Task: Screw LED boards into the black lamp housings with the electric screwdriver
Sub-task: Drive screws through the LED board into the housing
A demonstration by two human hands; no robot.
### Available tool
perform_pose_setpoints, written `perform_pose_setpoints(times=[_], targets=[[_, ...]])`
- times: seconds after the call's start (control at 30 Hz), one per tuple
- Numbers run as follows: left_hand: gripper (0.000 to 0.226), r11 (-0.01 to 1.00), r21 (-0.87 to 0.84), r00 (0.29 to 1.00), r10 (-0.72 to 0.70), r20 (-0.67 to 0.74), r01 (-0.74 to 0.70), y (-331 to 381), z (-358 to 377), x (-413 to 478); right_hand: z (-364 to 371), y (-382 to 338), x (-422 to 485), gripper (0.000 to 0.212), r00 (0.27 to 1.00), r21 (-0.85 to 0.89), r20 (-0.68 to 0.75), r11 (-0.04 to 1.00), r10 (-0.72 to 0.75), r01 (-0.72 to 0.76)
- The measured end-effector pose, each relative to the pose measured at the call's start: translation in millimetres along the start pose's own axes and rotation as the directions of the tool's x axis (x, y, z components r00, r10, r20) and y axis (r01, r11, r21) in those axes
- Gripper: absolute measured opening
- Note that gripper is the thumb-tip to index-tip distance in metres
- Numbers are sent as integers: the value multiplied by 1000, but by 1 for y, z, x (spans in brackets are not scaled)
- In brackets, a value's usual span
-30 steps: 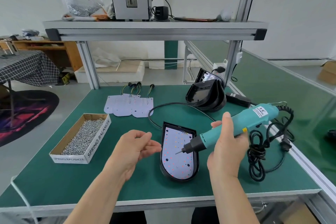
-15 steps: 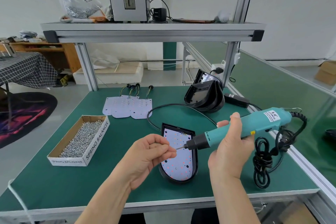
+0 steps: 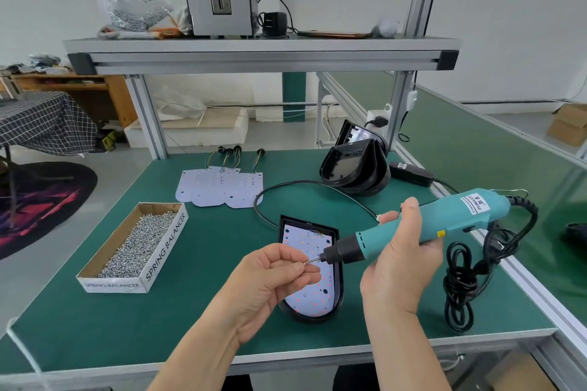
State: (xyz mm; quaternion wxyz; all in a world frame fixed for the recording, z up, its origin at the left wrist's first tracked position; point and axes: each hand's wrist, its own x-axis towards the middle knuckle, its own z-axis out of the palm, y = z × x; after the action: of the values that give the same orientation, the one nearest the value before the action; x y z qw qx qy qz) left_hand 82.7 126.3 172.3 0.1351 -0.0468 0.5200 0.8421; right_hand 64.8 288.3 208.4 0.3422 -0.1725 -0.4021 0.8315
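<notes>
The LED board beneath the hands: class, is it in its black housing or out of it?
In. The LED board lies flat inside the black housing, whose raised rim surrounds it.

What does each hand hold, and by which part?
The right hand grips the electric screwdriver around the front half of its teal body. The left hand pinches a small screw at the bit tip; which part cannot be told.

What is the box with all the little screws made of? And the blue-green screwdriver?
The box looks like cardboard: dull brown inside walls, white printed outside. The screws in it look like metal, silvery and glinting. The screwdriver body seems to be smooth teal plastic with a black nose, though I cannot be sure.
</notes>
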Motion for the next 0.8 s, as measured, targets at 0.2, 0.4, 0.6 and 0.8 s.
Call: perform_pose_setpoints(times=[0.2, 0.4, 0.6, 0.8], targets=[[16, 1000, -7, 1000, 10, -27, -10, -2, 1, 2, 0, 3, 0, 34, 1000, -22, -2, 999, -28, 28], [11, 991, 18, 988, 137, -76, -136, -15, 10, 2, 0, 4, 3, 27, 999, 2, -36, 1000, 1, -1], [8, 958, 72, 957, 283, -61, -279, -22, 20, 2, -1, 2, 8, 16, 998, 23, -56, 1000, -2, 3], [33, 849, 284, 885, 466, -7, -445, -26, 23, -3, -2, -1, 11, 14, 997, 43, -56, 998, 53, -51]])
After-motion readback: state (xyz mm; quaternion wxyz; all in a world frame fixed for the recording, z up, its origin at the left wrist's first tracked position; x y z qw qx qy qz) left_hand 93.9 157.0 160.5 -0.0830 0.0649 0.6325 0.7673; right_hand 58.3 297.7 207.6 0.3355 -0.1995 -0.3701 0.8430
